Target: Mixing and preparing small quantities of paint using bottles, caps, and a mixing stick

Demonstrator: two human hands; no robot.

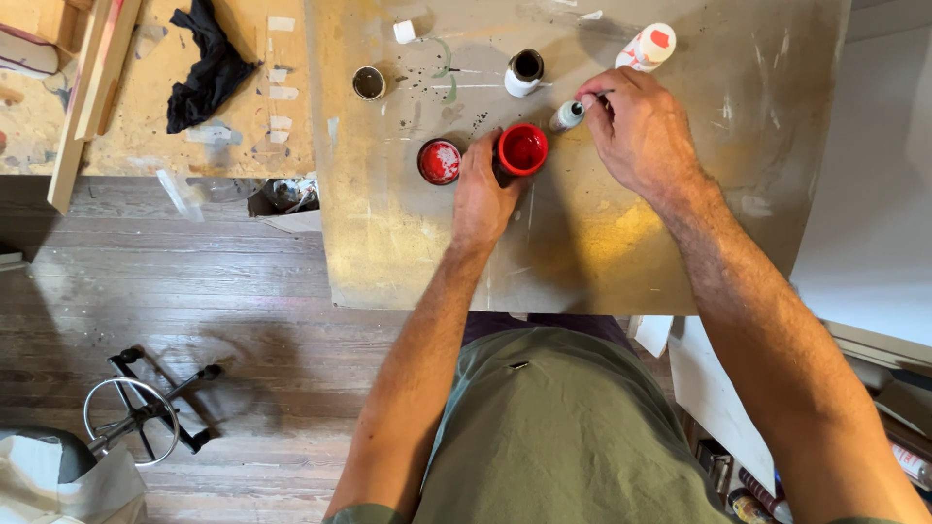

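My left hand (482, 187) grips the side of a small open jar of red paint (523, 148) on a worn metal-topped table (582, 243). Its red-smeared lid (439, 161) lies just left of the hand. My right hand (641, 126) is closed on a thin stick or brush handle, dipping it into a small grey-white bottle (567, 115) right of the jar. Behind stand a white jar with a dark opening (525, 73) and a white bottle with a red patch (648, 47).
A small round tin (369, 82) and a white cap (404, 31) lie at the table's back left. A wooden bench with a black rag (206, 68) and wood strips (92, 87) adjoins on the left. A stool base (146, 412) stands on the plank floor.
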